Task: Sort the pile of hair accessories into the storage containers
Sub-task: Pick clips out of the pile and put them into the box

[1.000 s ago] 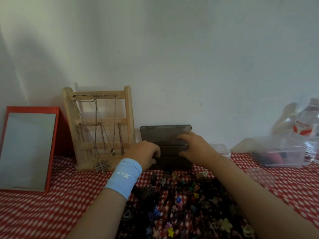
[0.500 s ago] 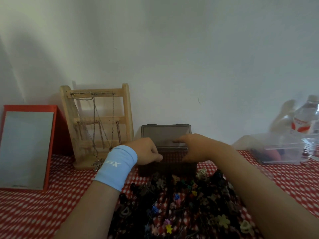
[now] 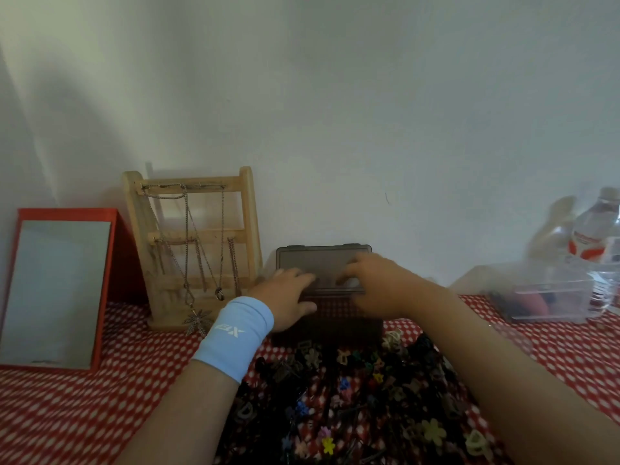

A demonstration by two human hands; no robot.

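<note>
A dark smoky plastic box [image 3: 335, 327] stands at the wall, and its lid [image 3: 322, 260] is raised upright behind it. My left hand [image 3: 288, 297], with a light blue wristband, grips the box's left end, fingers over the back rim and thumb on the front. At the right end my right hand [image 3: 379, 286] curls its fingers over the lid's lower edge, thumb down toward the box. The pile of hair accessories [image 3: 352, 397], small dark clips and coloured flower clips, lies right in front of the box between my forearms.
A wooden jewelry stand [image 3: 194, 243] hung with chains stands left of the box, and a red-framed mirror [image 3: 53, 290] leans further left. At the right are a clear container [image 3: 553, 297] and a water bottle [image 3: 597, 236]. A red checked cloth [image 3: 84, 414] covers the table.
My left hand has gone from a loose fist beside the box to lying over its left end. My right hand has stayed on the lid, which still stands up.
</note>
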